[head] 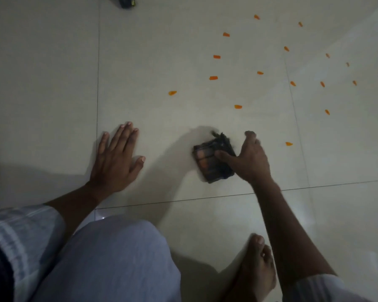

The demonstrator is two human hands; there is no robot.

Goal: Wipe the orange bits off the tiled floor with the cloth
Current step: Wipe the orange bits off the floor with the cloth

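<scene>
A dark folded cloth [207, 162] with orange smears lies on the pale tiled floor [162, 62]. My right hand [247, 158] presses on its right side, thumb across the top. My left hand [116, 158] rests flat on the floor to the left, fingers spread, holding nothing. Several orange bits are scattered beyond the cloth: the nearest ones are a bit [238, 106] just ahead, a bit [172, 92] ahead to the left, and a bit [289, 144] to the right of my hand. More lie farther off toward the upper right.
My knee in light trousers [109, 258] fills the bottom middle and my bare foot [255, 264] stands at the lower right. A small dark object [127, 1] sits at the top edge. Tile joints run along the left of the tile and below my hands.
</scene>
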